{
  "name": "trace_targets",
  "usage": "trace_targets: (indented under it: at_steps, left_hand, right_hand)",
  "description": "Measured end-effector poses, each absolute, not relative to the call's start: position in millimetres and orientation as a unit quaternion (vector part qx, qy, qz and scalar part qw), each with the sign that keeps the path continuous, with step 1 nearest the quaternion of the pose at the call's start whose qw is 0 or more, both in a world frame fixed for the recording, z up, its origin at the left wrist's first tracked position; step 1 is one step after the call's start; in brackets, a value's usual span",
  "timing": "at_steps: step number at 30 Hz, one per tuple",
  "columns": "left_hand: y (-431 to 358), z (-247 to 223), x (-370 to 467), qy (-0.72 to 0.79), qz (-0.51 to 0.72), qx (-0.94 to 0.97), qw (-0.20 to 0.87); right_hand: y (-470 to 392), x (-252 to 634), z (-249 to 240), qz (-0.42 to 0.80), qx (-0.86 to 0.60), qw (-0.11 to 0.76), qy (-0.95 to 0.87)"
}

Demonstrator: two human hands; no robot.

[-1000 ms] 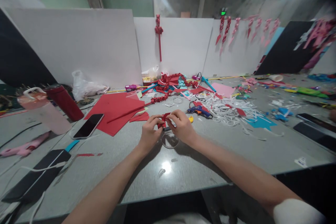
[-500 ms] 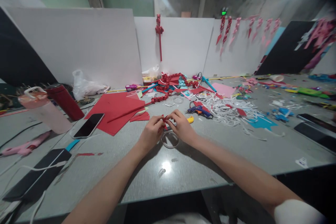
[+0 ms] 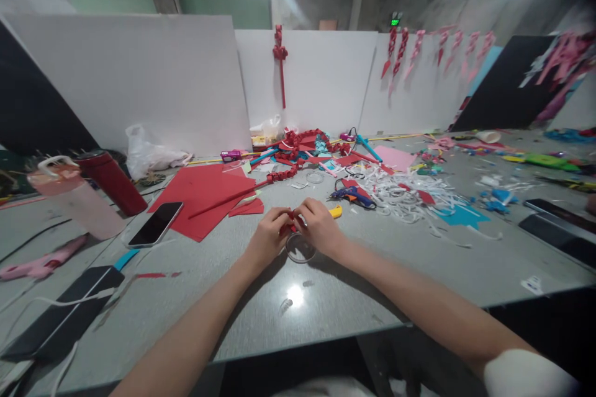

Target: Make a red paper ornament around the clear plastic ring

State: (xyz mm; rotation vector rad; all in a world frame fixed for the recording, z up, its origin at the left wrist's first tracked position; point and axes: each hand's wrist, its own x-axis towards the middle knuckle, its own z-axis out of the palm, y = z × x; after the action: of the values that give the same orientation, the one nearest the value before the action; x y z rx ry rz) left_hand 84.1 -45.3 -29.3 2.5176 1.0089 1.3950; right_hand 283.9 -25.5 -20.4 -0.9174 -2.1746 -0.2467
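Note:
Near the middle of the table, my left hand (image 3: pixel 270 233) and my right hand (image 3: pixel 319 227) meet, with fingers closed on a small red piece (image 3: pixel 293 221) between them. Its shape is mostly hidden by the fingers. Just below the hands lies a round clear ring or dish (image 3: pixel 300 248) on the grey table (image 3: pixel 354 298). A yellow-handled tool (image 3: pixel 335 212) shows beside my right hand. Red sheets (image 3: pixel 200 189) lie to the left, with a thin red stick (image 3: pixel 228 197) across them.
A phone (image 3: pixel 156 224), pink bottle (image 3: pixel 77 201), red flask (image 3: pixel 112 181) and black power strip (image 3: pixel 65 310) stand or lie at left. A blue glue gun (image 3: pixel 354 196) and white paper strips (image 3: pixel 405 192) lie to the right. Behind is a white board (image 3: pixel 316 80).
The fingers of both hands have shifted slightly around the red piece, and the right fingers now cover more of it. The whole view has moved a little.

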Motion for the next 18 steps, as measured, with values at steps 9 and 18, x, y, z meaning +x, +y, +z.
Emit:
trace_targets:
  at_steps: [9,18]
  left_hand:
    - [-45,-24,87,0.353,0.520,0.776,0.058]
    - [-47,-23,90,0.357,0.542,0.758,0.068]
  right_hand:
    - [-31,284,-9,-0.164,-0.359,0.365,-0.843]
    - [-33,283,-9,-0.172,-0.335,0.365,-0.851]
